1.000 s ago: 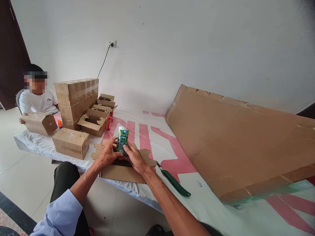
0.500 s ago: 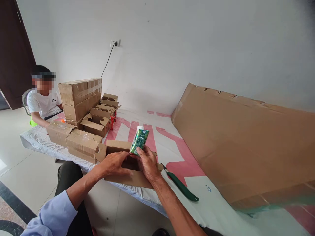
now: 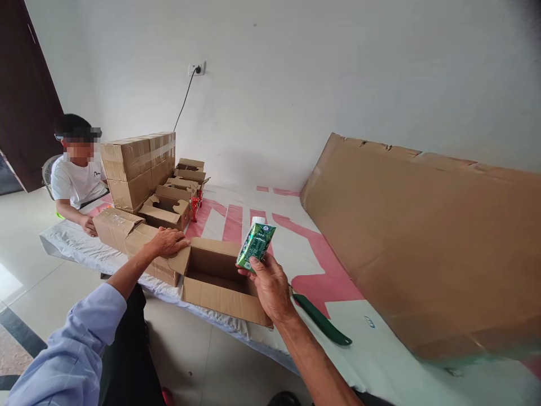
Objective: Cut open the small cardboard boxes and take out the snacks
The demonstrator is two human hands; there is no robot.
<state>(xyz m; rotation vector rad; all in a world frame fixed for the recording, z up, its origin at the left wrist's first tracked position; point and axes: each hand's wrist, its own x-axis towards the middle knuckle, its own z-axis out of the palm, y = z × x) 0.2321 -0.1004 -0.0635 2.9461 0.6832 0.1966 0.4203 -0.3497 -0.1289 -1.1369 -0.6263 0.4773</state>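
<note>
My right hand [image 3: 273, 285] grips a small shiny green drink carton [image 3: 256, 246] with a white cap, tilted, with its printed side towards me. It is held above the right part of an open cardboard box [image 3: 226, 296], whose visible inside is bare brown card. My left hand [image 3: 167, 242] lies with its fingers stretched out across the top of a closed cardboard box [image 3: 146, 239], by the open box's left flap. A green-handled knife or saw [image 3: 323, 320] lies on the table cover right of my right hand; its blade end is mostly hidden.
Stacked taped boxes [image 3: 129, 169] stand at the left, with several open boxes [image 3: 167, 211] beside them and a red object [image 3: 194, 207]. A large cardboard sheet [image 3: 414, 248] leans at the right. Another person [image 3: 78, 175] sits at the far left, a hand near the boxes.
My left hand has moved left from over the open box onto the closed box. My right hand and the drink carton appear slightly farther right as the view has shifted.
</note>
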